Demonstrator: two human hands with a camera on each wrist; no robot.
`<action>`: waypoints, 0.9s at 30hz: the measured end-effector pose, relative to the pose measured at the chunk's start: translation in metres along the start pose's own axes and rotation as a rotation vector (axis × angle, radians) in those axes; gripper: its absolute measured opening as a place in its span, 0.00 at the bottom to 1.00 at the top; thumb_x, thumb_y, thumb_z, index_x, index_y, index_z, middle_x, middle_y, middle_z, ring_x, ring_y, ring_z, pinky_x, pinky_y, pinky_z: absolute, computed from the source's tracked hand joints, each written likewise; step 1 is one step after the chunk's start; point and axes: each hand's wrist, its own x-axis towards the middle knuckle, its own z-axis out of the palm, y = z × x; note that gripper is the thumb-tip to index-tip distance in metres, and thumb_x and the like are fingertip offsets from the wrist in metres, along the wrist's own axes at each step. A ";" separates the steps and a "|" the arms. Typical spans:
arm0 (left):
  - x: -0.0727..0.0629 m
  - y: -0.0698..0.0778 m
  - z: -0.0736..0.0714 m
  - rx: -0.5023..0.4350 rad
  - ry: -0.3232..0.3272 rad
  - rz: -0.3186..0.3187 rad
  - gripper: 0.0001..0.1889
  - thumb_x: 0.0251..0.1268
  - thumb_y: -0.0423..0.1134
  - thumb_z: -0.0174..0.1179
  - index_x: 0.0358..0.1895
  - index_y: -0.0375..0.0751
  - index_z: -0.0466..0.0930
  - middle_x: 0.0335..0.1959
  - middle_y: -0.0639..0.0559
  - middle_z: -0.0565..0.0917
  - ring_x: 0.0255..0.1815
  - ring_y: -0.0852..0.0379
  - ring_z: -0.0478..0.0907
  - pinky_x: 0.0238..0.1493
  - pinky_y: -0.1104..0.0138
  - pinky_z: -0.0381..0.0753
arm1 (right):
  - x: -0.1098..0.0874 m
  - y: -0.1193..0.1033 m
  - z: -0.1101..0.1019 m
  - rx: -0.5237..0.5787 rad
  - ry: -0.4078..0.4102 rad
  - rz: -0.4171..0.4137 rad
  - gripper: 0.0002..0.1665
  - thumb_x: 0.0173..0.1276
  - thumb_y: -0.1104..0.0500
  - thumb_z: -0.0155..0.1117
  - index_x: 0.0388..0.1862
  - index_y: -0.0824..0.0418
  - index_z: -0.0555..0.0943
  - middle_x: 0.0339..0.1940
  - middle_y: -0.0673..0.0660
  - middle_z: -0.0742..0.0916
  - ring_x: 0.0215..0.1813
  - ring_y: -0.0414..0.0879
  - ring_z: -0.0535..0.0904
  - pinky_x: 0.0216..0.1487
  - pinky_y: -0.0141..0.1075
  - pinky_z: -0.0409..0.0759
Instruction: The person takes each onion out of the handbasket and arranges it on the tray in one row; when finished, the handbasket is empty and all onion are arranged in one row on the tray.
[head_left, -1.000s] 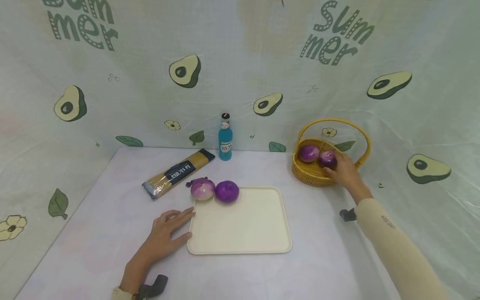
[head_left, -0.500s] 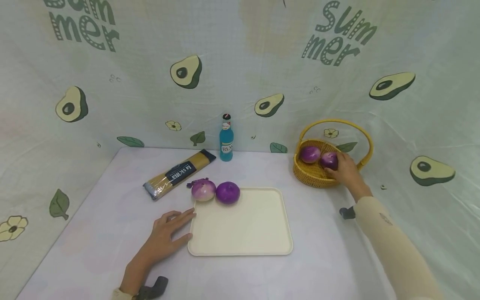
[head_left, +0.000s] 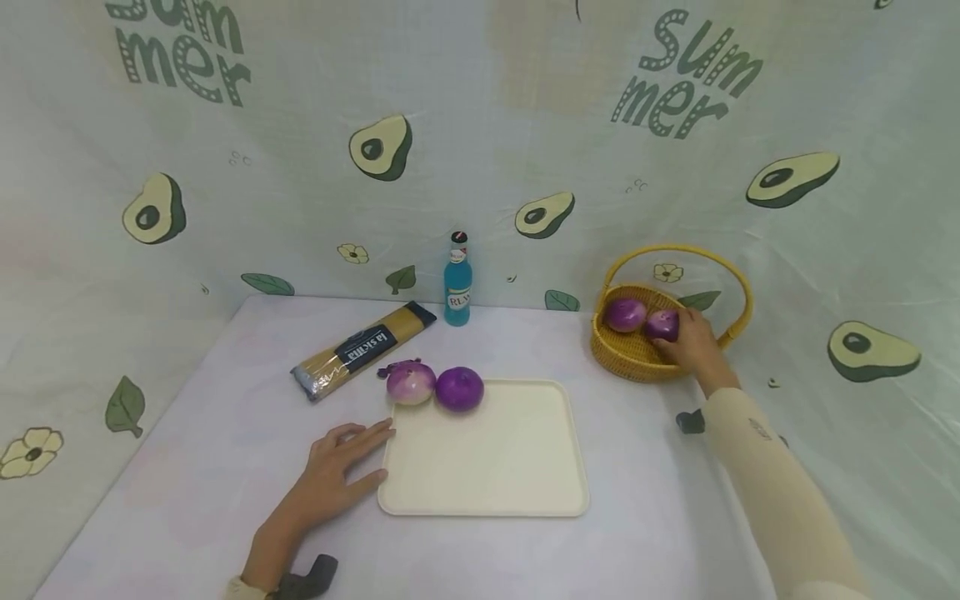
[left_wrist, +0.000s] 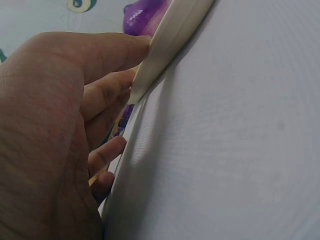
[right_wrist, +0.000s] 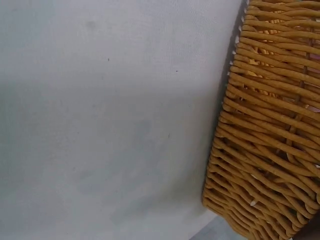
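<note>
Your table (head_left: 637, 542) was pale, white with soft, faint patches of colour, and it reached back to a light green cloth wall (head_left: 300, 167). The cloth hung behind the table and along both sides. It had pictures of cut avocados (head_left: 381, 148), leaves (head_left: 126, 407) and flowers (head_left: 33, 454) on it. The word "summer" was up high, once on the left and once on the right.

A cream tray (head_left: 483, 458) lay flat near the middle of the table. Your left hand (head_left: 333, 475) was at its left edge, fingers apart from the thumb, tips touching the rim. At the tray's far left corner sat a pink and white onion (head_left: 411, 385), with a dark purple onion (head_left: 460, 390) just to the right of it.

A yellow basket (head_left: 630, 362) with a tall round handle stood on the far right of the table. Your right hand (head_left: 692, 343) was in it, fingers clamped on the right basket onion (head_left: 660, 325). The left basket onion (head_left: 626, 315) lay close by. From your right wrist, you could see the woven side of the basket.

A blue bottle (head_left: 458, 292) stood up straight at the far edge, near the cloth. A long gold packet (head_left: 365, 348) lay slanted on the far left. Your sleeves (head_left: 772, 475) were cream.
</note>
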 end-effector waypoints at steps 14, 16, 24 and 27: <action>0.006 0.003 -0.002 0.005 -0.024 -0.008 0.31 0.67 0.59 0.61 0.73 0.62 0.69 0.74 0.66 0.67 0.70 0.48 0.60 0.62 0.44 0.54 | 0.002 0.005 0.001 0.046 0.023 0.021 0.46 0.70 0.60 0.66 0.74 0.80 0.51 0.71 0.83 0.55 0.72 0.78 0.50 0.69 0.68 0.52; 0.006 0.003 -0.001 0.004 -0.015 0.003 0.31 0.67 0.58 0.61 0.73 0.62 0.70 0.74 0.65 0.68 0.70 0.47 0.60 0.62 0.44 0.54 | 0.002 0.005 0.001 0.048 0.022 0.019 0.47 0.71 0.60 0.65 0.74 0.80 0.50 0.71 0.82 0.56 0.72 0.78 0.50 0.69 0.67 0.51; 0.004 0.003 0.000 0.005 0.019 0.032 0.31 0.66 0.56 0.62 0.72 0.59 0.71 0.73 0.64 0.69 0.68 0.47 0.62 0.60 0.44 0.56 | 0.005 0.006 0.004 0.059 0.020 0.011 0.50 0.70 0.59 0.66 0.76 0.78 0.49 0.72 0.82 0.55 0.72 0.78 0.50 0.69 0.67 0.51; 0.002 0.002 0.000 0.002 0.037 0.045 0.31 0.66 0.55 0.63 0.72 0.57 0.72 0.73 0.63 0.70 0.68 0.47 0.62 0.59 0.45 0.56 | 0.007 0.007 0.007 0.065 0.034 0.001 0.49 0.69 0.59 0.67 0.75 0.78 0.51 0.71 0.82 0.56 0.72 0.78 0.51 0.69 0.67 0.52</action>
